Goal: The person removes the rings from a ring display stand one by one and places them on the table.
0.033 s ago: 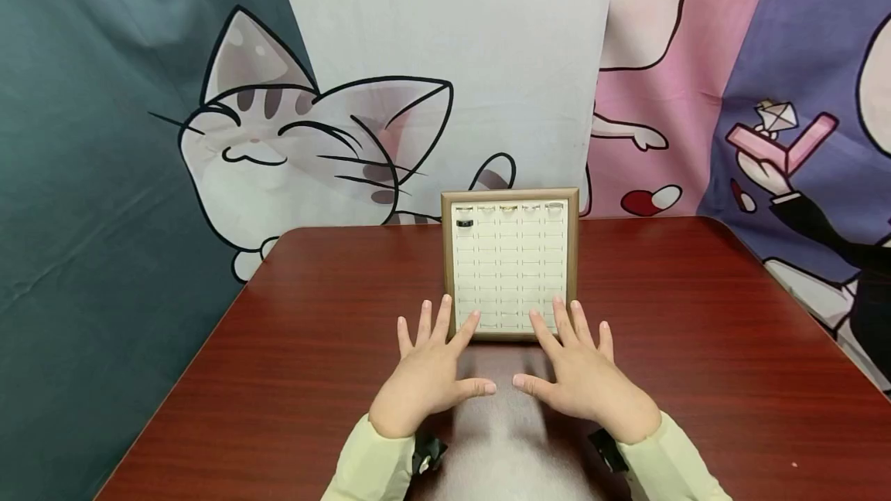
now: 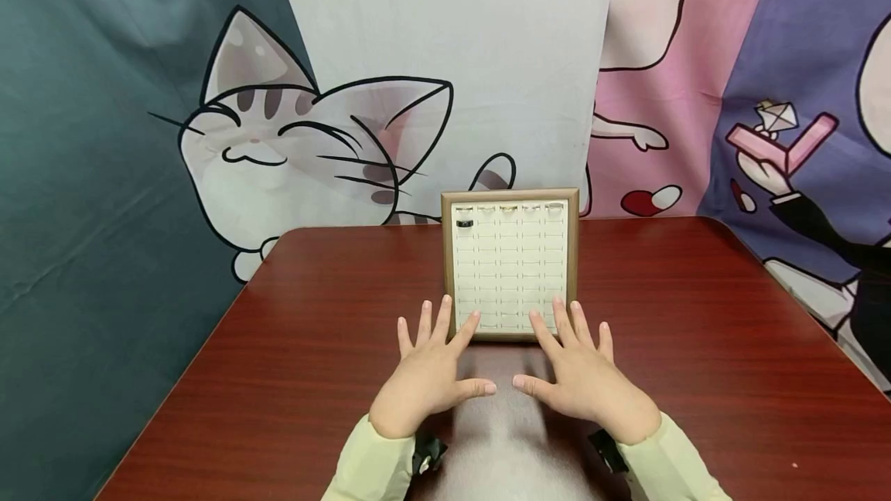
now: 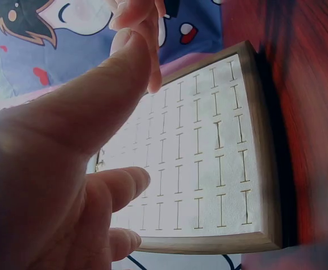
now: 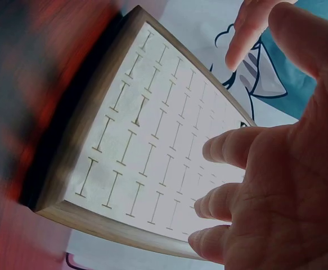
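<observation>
A ring display board with a brown wooden frame and cream slotted padding leans back on the table. Several thin rings sit along its top row. Just below them at the left is a black ring. My left hand is spread, palm down, before the board's lower left corner. The right hand mirrors it at the lower right, thumbs pointing inward at each other. Both hold nothing; their fingertips overlap the board's lower part in the head view. The left wrist view shows rows of slots beyond the fingers.
The reddish-brown wooden table extends around the board on all sides. Behind it hangs a cartoon backdrop with a cat. Black straps sit at the wrists, beside pale green sleeves.
</observation>
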